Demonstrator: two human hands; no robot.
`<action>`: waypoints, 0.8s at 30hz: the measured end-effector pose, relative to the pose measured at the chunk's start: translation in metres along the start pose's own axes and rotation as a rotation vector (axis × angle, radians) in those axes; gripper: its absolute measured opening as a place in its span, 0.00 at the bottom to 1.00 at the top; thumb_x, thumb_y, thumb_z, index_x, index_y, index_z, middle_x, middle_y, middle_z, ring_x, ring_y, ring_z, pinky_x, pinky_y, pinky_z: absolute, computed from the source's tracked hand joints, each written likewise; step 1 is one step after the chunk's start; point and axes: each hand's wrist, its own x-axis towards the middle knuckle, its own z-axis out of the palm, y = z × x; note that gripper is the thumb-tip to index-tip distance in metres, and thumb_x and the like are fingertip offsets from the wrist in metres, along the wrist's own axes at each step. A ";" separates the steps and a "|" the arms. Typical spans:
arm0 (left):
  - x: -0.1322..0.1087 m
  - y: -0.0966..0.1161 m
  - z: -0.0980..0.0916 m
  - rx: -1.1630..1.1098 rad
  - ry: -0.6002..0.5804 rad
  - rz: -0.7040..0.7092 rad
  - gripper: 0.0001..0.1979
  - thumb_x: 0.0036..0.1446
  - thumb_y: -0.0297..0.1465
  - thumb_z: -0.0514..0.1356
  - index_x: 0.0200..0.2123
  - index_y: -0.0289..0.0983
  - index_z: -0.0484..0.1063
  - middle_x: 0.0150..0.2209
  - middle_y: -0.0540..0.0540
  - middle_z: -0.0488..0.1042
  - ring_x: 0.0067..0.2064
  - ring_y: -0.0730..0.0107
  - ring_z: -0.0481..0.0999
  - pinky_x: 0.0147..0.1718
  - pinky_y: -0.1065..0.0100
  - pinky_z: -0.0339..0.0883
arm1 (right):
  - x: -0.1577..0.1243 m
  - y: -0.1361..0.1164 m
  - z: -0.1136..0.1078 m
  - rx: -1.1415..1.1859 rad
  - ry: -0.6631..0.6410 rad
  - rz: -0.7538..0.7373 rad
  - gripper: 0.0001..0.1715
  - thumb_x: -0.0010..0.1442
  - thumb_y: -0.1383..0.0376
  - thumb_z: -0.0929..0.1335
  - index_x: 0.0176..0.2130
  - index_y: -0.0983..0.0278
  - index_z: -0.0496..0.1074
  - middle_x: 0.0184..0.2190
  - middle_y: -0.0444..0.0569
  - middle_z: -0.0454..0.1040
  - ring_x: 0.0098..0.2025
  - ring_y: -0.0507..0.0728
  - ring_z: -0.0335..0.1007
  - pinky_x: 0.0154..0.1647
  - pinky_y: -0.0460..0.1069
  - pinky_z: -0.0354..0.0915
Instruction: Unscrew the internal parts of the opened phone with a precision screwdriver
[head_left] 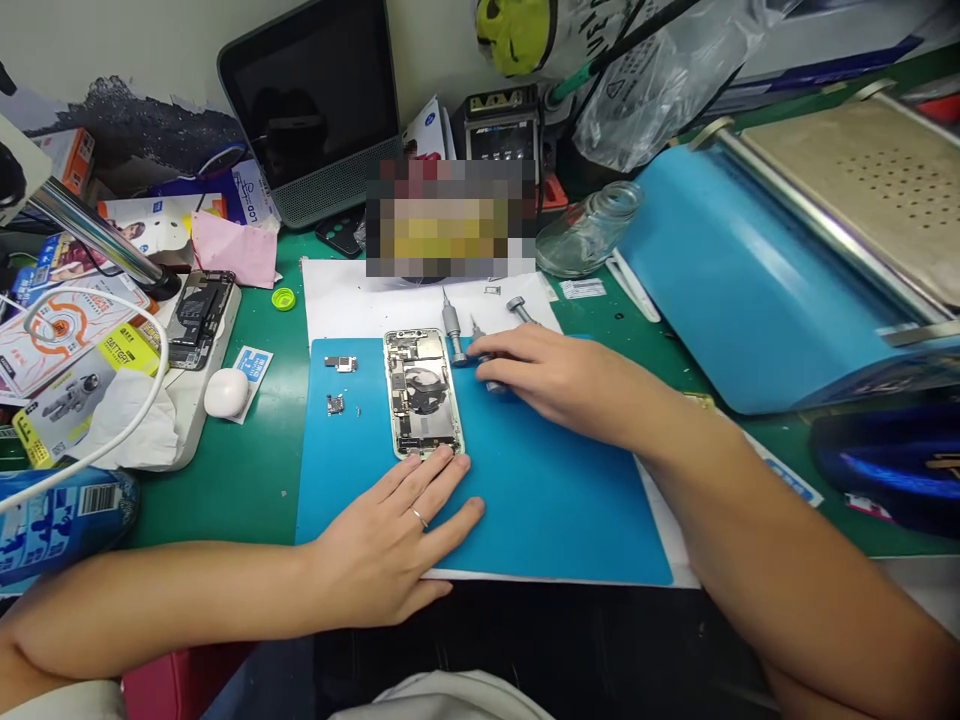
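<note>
Opened phone (442, 412) lay face up on the blue mat (555, 510), near its middle, its inner parts and a dark round patch exposed. At the far left, a white cable (160, 350) curved over boxes, and a second phone (199, 320), also opened, rested on a white box. A rounded white case (226, 393) sat beside it on the green bench (247, 490), with a lime cap (283, 299) farther back. On the mat's left side lay two small metal parts (341, 364), one nearer than the other. The left hand (379, 540) was open, palm down, fingers spread, gripping nothing; its fingertips touched the phone's near edge. Just right of the phone lay a grey screwdriver (451, 330), tip pointing away. Fingers of the right hand (574, 385) were bent over another screwdriver (492, 384); whether they had closed on it I could not tell. Beyond stood a blue machine (675, 280), with a glass jar (589, 232) tipped over beside it.
</note>
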 end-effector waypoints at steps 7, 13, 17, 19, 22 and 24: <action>-0.001 0.000 0.001 -0.023 0.001 -0.003 0.42 0.63 0.45 0.63 0.71 0.30 0.52 0.74 0.26 0.41 0.75 0.38 0.42 0.70 0.44 0.48 | 0.001 -0.001 0.004 0.111 0.019 0.052 0.18 0.69 0.71 0.59 0.42 0.61 0.76 0.52 0.55 0.74 0.48 0.61 0.76 0.40 0.53 0.73; 0.000 -0.001 0.000 -0.010 -0.010 0.006 0.42 0.64 0.45 0.63 0.71 0.30 0.51 0.74 0.26 0.40 0.75 0.38 0.41 0.70 0.45 0.47 | 0.006 -0.007 -0.001 0.071 0.058 0.049 0.12 0.71 0.68 0.61 0.46 0.63 0.73 0.46 0.54 0.76 0.44 0.58 0.76 0.42 0.51 0.71; 0.000 -0.002 0.001 -0.010 -0.007 0.008 0.42 0.64 0.44 0.62 0.71 0.30 0.51 0.74 0.25 0.40 0.75 0.38 0.41 0.70 0.45 0.47 | 0.005 -0.010 -0.004 0.081 0.001 0.081 0.12 0.70 0.57 0.66 0.46 0.63 0.71 0.42 0.53 0.76 0.41 0.58 0.75 0.39 0.51 0.68; -0.001 -0.001 0.001 -0.012 -0.004 0.010 0.41 0.64 0.44 0.62 0.71 0.29 0.51 0.74 0.25 0.41 0.75 0.37 0.42 0.70 0.45 0.47 | 0.004 -0.009 -0.004 0.073 -0.058 0.071 0.14 0.69 0.54 0.67 0.45 0.63 0.71 0.39 0.51 0.76 0.39 0.58 0.74 0.36 0.50 0.66; -0.001 0.000 0.001 -0.014 -0.001 0.012 0.41 0.64 0.44 0.62 0.71 0.29 0.51 0.74 0.25 0.42 0.75 0.37 0.42 0.70 0.45 0.46 | 0.003 -0.006 -0.002 0.073 -0.103 0.052 0.10 0.70 0.59 0.65 0.43 0.63 0.71 0.37 0.50 0.77 0.38 0.57 0.74 0.35 0.49 0.65; 0.000 -0.001 0.001 -0.014 0.000 0.013 0.41 0.63 0.44 0.63 0.71 0.29 0.52 0.74 0.25 0.42 0.75 0.37 0.41 0.70 0.45 0.47 | 0.003 -0.004 -0.001 0.075 -0.102 0.051 0.11 0.71 0.61 0.64 0.41 0.63 0.72 0.36 0.50 0.76 0.38 0.57 0.74 0.36 0.50 0.65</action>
